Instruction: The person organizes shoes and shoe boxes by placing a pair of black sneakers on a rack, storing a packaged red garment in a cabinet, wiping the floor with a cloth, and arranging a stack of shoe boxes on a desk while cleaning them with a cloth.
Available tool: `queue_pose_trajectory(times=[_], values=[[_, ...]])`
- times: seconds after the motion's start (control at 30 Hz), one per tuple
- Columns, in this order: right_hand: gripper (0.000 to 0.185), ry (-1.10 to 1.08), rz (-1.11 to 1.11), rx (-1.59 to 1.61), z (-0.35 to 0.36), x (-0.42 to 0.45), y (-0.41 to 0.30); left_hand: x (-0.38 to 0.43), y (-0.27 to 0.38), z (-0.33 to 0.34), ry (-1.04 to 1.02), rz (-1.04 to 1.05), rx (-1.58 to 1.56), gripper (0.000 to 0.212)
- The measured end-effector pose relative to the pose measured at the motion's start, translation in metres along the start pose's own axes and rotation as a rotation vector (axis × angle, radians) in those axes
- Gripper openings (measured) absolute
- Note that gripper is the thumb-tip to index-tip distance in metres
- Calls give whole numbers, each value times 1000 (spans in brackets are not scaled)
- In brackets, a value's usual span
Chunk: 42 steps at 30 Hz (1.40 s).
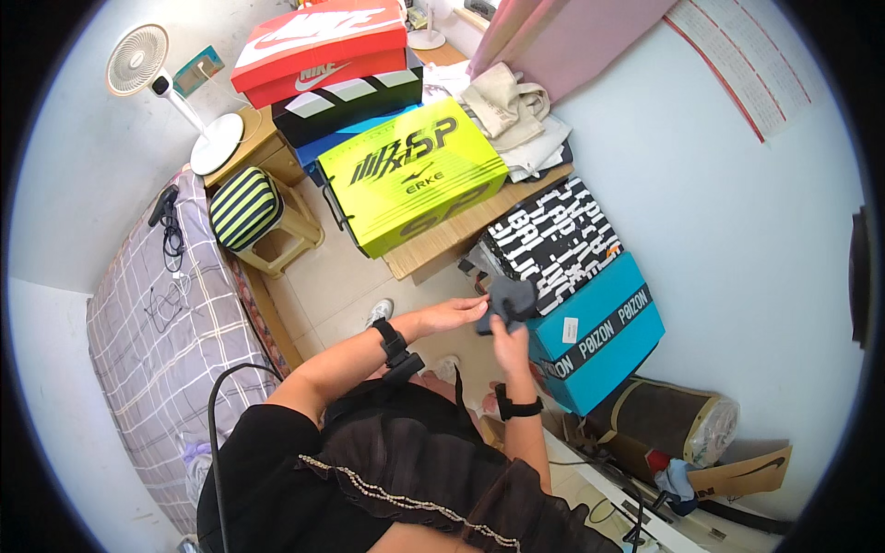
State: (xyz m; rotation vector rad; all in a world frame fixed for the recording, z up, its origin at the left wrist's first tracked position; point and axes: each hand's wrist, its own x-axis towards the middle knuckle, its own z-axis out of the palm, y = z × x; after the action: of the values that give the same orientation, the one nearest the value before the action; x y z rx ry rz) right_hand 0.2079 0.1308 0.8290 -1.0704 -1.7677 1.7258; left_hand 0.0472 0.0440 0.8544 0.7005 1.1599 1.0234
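Both hands are at a dark grey cloth (515, 298), bunched and partly blurred, in front of the stacked boxes. My left hand (453, 314) reaches in from the left, its fingertips pinching the cloth's left side. From below, my right hand (510, 345) grips the lower part with the thumb on top. Just right of the cloth stand a black-and-white patterned box (553, 242) and a turquoise box (598, 339) with a black lettered band. A black strap with a small device (397, 352) circles my left wrist; another black strap (518, 409) is on the right.
A yellow-green ERKE shoebox (415, 173) lies on the wooden table (442, 242), near red Nike shoeboxes (321, 41) and folded clothes (511, 110). At left are a striped-cushion stool (247, 207), a white fan (216, 145) and a bed (152, 332). A brown cylindrical bag (650, 415) sits lower right.
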Motion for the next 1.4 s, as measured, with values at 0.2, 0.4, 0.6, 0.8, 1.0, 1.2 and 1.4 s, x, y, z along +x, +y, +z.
queue_pose_trajectory(times=[0.2, 0.4, 0.6, 0.8, 1.0, 1.2, 1.4], values=[[39, -83, -357, -192, 92, 29, -46, -44, 40, -81, 0, 52, -183, 61], [22, 70, -126, -53, 159, 81, -76, -116, 90, -183, -110, 270, 77, 36], [41, 78, -342, -279, 249, 103, -150, -145, 68, -324, 728, 484, 545, 28], [65, -314, -462, -1025, 299, 120, -115, -130, 91, -336, 596, 510, 1130, 64], [70, -143, -404, -1193, 269, 177, -114, -112, 91, -351, 557, 340, 1264, 87], [58, 62, -315, -1210, 220, 281, -103, -117, 90, -369, 652, 342, 1206, 100], [57, 85, -319, -1157, 262, 342, -121, -109, 75, -372, 818, 387, 1105, 118]])
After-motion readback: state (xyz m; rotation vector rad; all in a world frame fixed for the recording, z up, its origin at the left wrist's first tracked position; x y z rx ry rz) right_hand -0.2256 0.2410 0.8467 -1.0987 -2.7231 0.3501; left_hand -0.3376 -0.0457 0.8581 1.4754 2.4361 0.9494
